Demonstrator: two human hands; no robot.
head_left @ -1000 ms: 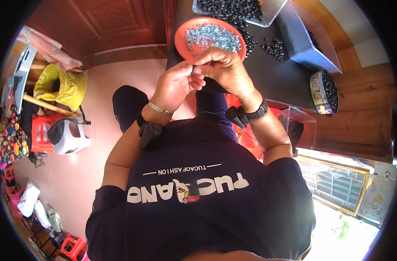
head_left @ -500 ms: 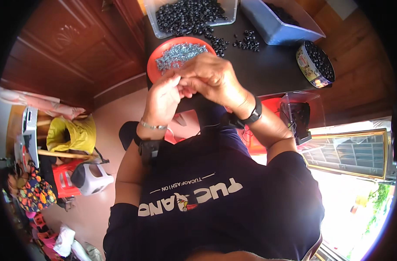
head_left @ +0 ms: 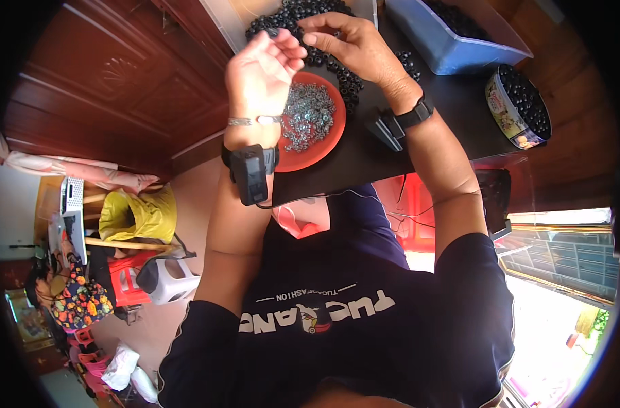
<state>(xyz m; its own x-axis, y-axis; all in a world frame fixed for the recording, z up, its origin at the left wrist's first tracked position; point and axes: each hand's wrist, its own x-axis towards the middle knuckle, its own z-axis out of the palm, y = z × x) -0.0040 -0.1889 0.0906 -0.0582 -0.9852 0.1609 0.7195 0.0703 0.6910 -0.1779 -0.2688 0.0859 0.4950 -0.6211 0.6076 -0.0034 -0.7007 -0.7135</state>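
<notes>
Head view, left to right. Yellow bag [head_left: 147,212], left of the frame, open-mouthed. White stool [head_left: 168,282], just below it, beside a red one. Translucent tub [head_left: 223,20], top of the frame, heaped with black ring-shaped pieces [head_left: 303,12]. Left hand [head_left: 259,78], upper centre, palm turned up, fingers loosely curled over the tub's near side; a small dark piece [head_left: 272,32] shows at its thumb and index tips (whether pinched there or lying behind, cannot tell). Orange plate [head_left: 335,132], below the hands, partly covered by the left wrist, holding a pile of small silvery metal pieces [head_left: 308,115]. Right hand [head_left: 359,49], upper centre, well above the plate, its grip spread, thumb and index apart, near the left fingertips. Dark tabletop [head_left: 439,112], scattered with more black pieces. Blue-grey bin [head_left: 453,58], upper right, dark pieces inside. Round patterned container [head_left: 504,115], right, filled with black pieces.
</notes>
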